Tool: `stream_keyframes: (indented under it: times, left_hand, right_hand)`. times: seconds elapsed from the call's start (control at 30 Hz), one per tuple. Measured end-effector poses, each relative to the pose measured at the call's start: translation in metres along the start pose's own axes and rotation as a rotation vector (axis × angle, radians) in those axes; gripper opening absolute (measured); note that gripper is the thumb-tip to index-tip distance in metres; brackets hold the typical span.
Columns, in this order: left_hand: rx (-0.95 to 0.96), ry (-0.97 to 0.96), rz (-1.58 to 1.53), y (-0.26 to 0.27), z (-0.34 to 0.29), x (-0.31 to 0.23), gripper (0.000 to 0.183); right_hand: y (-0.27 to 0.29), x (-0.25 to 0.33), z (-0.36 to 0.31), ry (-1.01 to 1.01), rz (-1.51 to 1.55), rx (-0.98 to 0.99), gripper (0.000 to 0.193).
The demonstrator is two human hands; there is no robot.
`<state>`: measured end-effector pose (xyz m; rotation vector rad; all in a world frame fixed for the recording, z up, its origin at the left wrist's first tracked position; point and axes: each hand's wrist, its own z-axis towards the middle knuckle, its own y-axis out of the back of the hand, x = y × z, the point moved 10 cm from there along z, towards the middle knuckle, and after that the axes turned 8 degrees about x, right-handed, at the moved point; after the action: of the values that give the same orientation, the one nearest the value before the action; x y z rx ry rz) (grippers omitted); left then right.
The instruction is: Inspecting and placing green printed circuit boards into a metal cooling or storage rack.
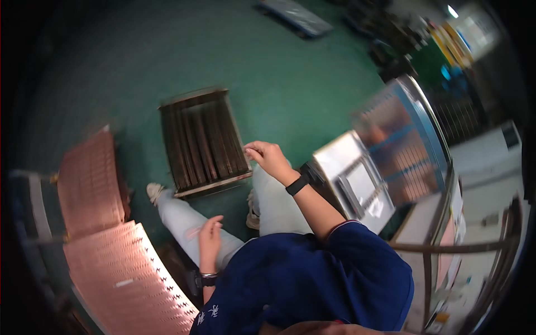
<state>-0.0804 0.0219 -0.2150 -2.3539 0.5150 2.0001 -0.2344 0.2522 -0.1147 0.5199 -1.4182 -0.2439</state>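
My left hand point(210, 241) is over my left thigh, its fingers loosely apart and blurred, with nothing visible in it. My right hand point(269, 158) reaches out above my right knee, beside the right edge of a dark slatted crate point(204, 142). Its fingers are loosely bent and apart, and no held thing shows; whether they touch the crate's edge I cannot tell. The crate sits in front of my feet, with long dark bars or slots running along it. At my left lie stacks of copper-coloured perforated sheets, a near stack point(120, 273) and a farther stack point(89, 181).
On my right stands a white-topped surface with a grey square frame point(363, 187) on it. Behind that is a blue-framed rack point(407, 145) with clear sheeting. A flat blue-edged item point(296, 18) lies on the green floor point(279, 72) far ahead. Shelving point(480, 245) fills the right side.
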Motion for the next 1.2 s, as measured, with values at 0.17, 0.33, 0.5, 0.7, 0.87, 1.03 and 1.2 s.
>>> stream_keyframes:
  times: [0.17,0.33,0.5,0.7,0.87,1.03,1.2]
  left_hand:
    - [-0.076,-0.111,0.261,0.037,0.054,-0.067,0.024]
    - [-0.133,-0.317,0.218,0.055,0.089,-0.156,0.029]
    - [-0.205,-0.682,0.53,0.054,0.086,-0.262,0.028]
    - [-0.43,-1.153,0.912,0.018,0.023,-0.412,0.018]
    - [-0.292,-1.325,1.109,-0.049,0.004,-0.473,0.02]
    - [0.321,-1.336,1.305,-0.142,-0.009,-0.477,0.024]
    - [0.367,-1.216,1.243,-0.151,-0.033,-0.493,0.02]
  right_hand:
    - [0.173,0.07,-0.135,0.018,-0.12,-0.375,0.019]
    - [0.249,0.097,-0.287,0.007,-0.39,-0.755,0.022]
    - [0.282,0.144,-0.429,-0.233,-0.847,-1.12,0.011]
    - [0.289,0.236,-0.576,-0.758,-1.122,-1.366,0.035]
    - [0.318,0.273,-0.665,-1.222,-1.551,-1.168,0.032]
    - [0.353,0.274,-0.807,-1.517,-1.445,-1.232,0.025]
    - [0.401,0.223,-0.872,-1.447,-1.319,-1.321,0.025]
